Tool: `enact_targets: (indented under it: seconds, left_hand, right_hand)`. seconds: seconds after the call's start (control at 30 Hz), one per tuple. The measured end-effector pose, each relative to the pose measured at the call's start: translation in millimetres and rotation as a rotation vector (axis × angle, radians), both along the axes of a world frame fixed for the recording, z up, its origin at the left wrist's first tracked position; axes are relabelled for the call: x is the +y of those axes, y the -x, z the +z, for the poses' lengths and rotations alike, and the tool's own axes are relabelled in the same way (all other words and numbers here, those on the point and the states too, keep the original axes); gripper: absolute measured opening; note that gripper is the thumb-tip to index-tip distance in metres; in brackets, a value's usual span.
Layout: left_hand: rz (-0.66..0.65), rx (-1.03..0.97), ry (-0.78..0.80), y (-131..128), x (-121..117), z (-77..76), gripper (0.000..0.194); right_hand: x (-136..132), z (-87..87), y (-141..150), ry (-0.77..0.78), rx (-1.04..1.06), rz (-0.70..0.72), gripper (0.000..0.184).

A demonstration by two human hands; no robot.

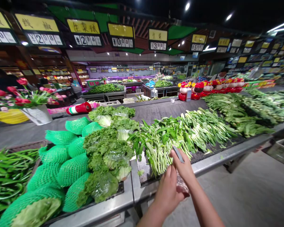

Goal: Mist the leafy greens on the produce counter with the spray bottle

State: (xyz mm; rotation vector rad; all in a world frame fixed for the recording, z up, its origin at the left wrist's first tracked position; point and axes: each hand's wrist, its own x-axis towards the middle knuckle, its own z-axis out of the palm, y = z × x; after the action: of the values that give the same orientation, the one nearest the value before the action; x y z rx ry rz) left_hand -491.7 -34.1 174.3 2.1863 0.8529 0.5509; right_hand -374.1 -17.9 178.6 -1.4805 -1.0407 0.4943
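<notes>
Head cam: right hand [185,167] grips some grey strip [178,154], left hand [167,189] can't tell, greens [156,151] seemingly not lifted yet.

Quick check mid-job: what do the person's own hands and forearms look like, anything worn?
The left hand and right hand are ungloved. The left forearm and right forearm show no sleeve, watch or bracelet; no markings or cables are visible.

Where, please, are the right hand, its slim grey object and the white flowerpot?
Right hand [185,167]: head view, back, near the thumb.
Slim grey object [178,154]: head view, middle of its length.
White flowerpot [38,114]: head view, outer wall.
</notes>
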Motion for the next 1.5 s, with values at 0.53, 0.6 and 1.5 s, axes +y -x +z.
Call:
enact_targets:
  seconds: [0.53, 0.6, 1.5]
  left_hand:
    - [-0.122, -0.005, 0.004, 81.5, 41.7, 0.4, 0.092]
    - [-0.147, -0.005, -0.005, 88.5, 43.2, 1.0, 0.093]
    - [-0.187, 0.012, 0.136, 169.5, 25.9, -36.4, 0.087]
  right_hand:
    - [28.7, -0.3, 78.5, 0.007, -0.051, -0.153, 0.04]
    - [29.0, -2.9, 84.6, 0.003, -0.044, -0.171, 0.04]
    - [11.6, -57.4, 163.9, 0.083, 0.012, -0.156, 0.034]
